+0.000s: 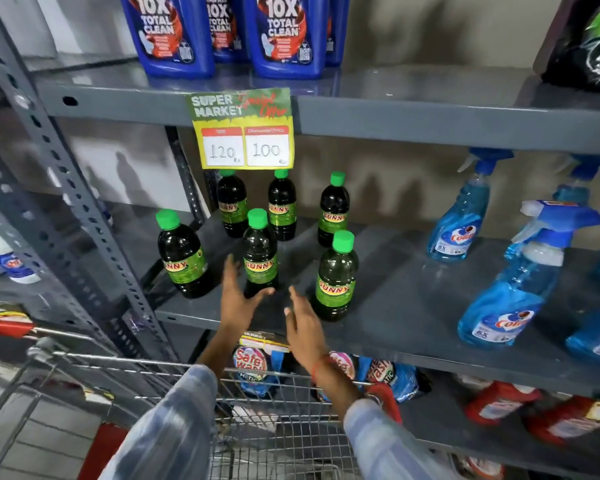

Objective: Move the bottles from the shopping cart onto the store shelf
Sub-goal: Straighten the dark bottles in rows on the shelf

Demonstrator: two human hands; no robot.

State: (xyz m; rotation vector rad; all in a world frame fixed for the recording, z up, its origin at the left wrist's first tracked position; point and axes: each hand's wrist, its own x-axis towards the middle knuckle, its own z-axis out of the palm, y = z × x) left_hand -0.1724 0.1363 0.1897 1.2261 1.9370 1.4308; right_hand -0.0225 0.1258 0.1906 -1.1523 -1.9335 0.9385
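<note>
Bottles (260, 252), six with green caps, stand upright on the middle shelf (395, 306) beyond the cart (257, 386). Nearest, both hands reach over its rim: left hand (238, 296) and right hand (302, 320), each grip spread wide and holding nothing, the left thumb touching the front middle bottle's base.

Bright overhead light, wall shadows, blurred edges, wide-angle bending

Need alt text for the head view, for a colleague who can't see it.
Both hands, left hand and right hand, open and empty, reach toward six green-capped dark bottles standing on the grey middle shelf. A price sign hangs above; blue spray bottles stand right; the cart is below.
</note>
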